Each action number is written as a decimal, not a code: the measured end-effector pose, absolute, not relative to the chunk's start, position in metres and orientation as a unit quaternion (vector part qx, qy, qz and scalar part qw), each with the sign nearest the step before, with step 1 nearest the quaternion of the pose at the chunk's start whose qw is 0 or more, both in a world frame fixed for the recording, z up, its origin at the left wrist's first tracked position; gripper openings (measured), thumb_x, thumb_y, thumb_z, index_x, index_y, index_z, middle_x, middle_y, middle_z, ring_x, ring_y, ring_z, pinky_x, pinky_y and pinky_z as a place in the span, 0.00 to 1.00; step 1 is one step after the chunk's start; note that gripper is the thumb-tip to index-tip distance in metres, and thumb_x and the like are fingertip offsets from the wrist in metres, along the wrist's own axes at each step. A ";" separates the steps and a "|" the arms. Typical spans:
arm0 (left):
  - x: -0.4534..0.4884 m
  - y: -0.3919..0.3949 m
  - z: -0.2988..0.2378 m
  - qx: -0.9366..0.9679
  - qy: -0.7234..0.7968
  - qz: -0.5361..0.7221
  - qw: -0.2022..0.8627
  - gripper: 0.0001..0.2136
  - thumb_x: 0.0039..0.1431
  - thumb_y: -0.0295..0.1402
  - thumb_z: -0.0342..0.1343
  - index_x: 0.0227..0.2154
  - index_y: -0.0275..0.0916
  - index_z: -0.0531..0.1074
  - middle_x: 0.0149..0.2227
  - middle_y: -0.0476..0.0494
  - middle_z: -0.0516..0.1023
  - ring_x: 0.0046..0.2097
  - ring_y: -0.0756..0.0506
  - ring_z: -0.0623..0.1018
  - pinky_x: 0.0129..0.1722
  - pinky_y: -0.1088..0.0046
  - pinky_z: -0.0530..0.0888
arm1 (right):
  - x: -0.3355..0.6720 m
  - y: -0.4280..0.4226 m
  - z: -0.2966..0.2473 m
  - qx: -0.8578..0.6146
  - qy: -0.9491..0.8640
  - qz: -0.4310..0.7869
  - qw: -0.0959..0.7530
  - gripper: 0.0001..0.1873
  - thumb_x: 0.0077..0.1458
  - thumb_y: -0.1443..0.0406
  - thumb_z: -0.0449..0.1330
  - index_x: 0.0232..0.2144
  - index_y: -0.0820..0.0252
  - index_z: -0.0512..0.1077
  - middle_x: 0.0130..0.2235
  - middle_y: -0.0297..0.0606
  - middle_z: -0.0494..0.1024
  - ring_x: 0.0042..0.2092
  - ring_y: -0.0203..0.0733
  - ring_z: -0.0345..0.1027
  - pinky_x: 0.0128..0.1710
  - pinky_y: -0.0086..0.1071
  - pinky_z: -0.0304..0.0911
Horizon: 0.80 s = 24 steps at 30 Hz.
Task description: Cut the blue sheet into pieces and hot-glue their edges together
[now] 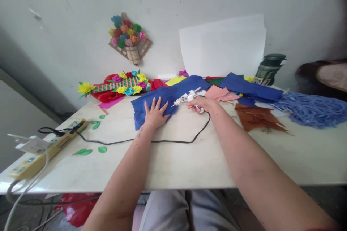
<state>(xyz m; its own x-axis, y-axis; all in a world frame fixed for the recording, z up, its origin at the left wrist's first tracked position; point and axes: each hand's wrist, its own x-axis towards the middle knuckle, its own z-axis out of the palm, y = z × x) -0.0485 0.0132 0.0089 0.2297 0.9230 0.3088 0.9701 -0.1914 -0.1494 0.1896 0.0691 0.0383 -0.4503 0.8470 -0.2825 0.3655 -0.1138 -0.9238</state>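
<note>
right hand [202, 104]: glue gun [185, 98] | points left, nearward | long axis slanted

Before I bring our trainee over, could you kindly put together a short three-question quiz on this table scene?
1. What does the right hand have in its grip?

2. True or false: the left hand lies on a brown sheet.

3. Which of these lies nearest the power strip?
A) bottle
B) green leaves
C) pink sheets at the right hand's wrist

Key:
1. A white glue gun.
2. False; it lies with spread fingers on a blue sheet.
3. B.
</note>
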 end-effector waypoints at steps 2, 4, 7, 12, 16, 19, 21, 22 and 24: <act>-0.048 0.013 0.009 -0.768 -0.616 -0.074 0.157 0.27 0.56 0.49 0.42 0.59 0.52 0.51 0.65 0.47 0.41 0.64 0.36 0.41 0.56 0.42 0.34 | 0.188 0.070 0.039 -0.480 -0.636 0.572 0.195 0.21 0.41 0.52 0.65 0.20 0.64 0.66 0.16 0.33 0.66 0.15 0.28 0.53 0.11 0.24 0.54; -0.048 0.013 0.009 -0.768 -0.616 -0.073 0.158 0.27 0.56 0.49 0.42 0.59 0.52 0.52 0.64 0.47 0.41 0.64 0.37 0.41 0.56 0.42 0.34 | 0.186 0.071 0.039 -0.492 -0.637 0.563 0.186 0.21 0.40 0.52 0.66 0.19 0.64 0.66 0.17 0.34 0.67 0.15 0.28 0.55 0.12 0.23 0.54; -0.048 0.013 0.009 -0.769 -0.615 -0.073 0.159 0.27 0.56 0.49 0.42 0.59 0.52 0.52 0.64 0.47 0.42 0.64 0.37 0.41 0.56 0.42 0.34 | 0.188 0.072 0.038 -0.510 -0.633 0.550 0.190 0.21 0.41 0.52 0.65 0.19 0.64 0.65 0.16 0.34 0.67 0.15 0.27 0.55 0.12 0.23 0.55; -0.048 0.013 0.009 -0.768 -0.616 -0.074 0.156 0.27 0.56 0.49 0.42 0.59 0.52 0.52 0.64 0.46 0.42 0.64 0.37 0.41 0.56 0.42 0.35 | 0.192 0.073 0.036 -0.484 -0.635 0.567 0.200 0.21 0.42 0.51 0.64 0.20 0.64 0.66 0.15 0.32 0.65 0.14 0.27 0.52 0.12 0.24 0.56; -0.047 0.013 0.010 -0.766 -0.621 -0.068 0.151 0.27 0.56 0.49 0.42 0.59 0.52 0.51 0.65 0.48 0.41 0.64 0.37 0.41 0.56 0.43 0.35 | 0.188 0.070 0.039 -0.472 -0.647 0.570 0.185 0.22 0.41 0.51 0.65 0.19 0.64 0.65 0.15 0.33 0.66 0.14 0.27 0.53 0.12 0.24 0.55; -0.047 0.013 0.010 -0.767 -0.620 -0.068 0.152 0.27 0.56 0.49 0.42 0.59 0.52 0.52 0.64 0.48 0.42 0.64 0.37 0.41 0.56 0.43 0.34 | 0.185 0.067 0.041 -0.494 -0.639 0.561 0.183 0.21 0.40 0.53 0.66 0.18 0.65 0.65 0.16 0.34 0.66 0.15 0.27 0.53 0.12 0.23 0.54; -0.047 0.013 0.010 -0.769 -0.617 -0.072 0.154 0.27 0.56 0.49 0.42 0.59 0.52 0.52 0.64 0.47 0.42 0.64 0.37 0.41 0.56 0.43 0.34 | 0.186 0.065 0.042 -0.506 -0.629 0.558 0.192 0.21 0.41 0.53 0.66 0.19 0.65 0.65 0.16 0.34 0.66 0.15 0.27 0.54 0.12 0.23 0.54; -0.047 0.013 0.010 -0.769 -0.615 -0.073 0.155 0.27 0.56 0.49 0.41 0.59 0.52 0.52 0.64 0.47 0.42 0.64 0.37 0.41 0.56 0.43 0.34 | 0.187 0.065 0.042 -0.509 -0.625 0.557 0.197 0.21 0.41 0.53 0.65 0.19 0.65 0.65 0.16 0.33 0.66 0.15 0.27 0.54 0.11 0.23 0.53; -0.048 0.013 0.009 -0.770 -0.614 -0.074 0.154 0.27 0.56 0.49 0.42 0.59 0.51 0.52 0.64 0.46 0.42 0.64 0.37 0.41 0.56 0.42 0.34 | 0.190 0.065 0.041 -0.509 -0.621 0.559 0.208 0.21 0.42 0.52 0.64 0.20 0.64 0.66 0.15 0.32 0.65 0.15 0.28 0.53 0.11 0.23 0.53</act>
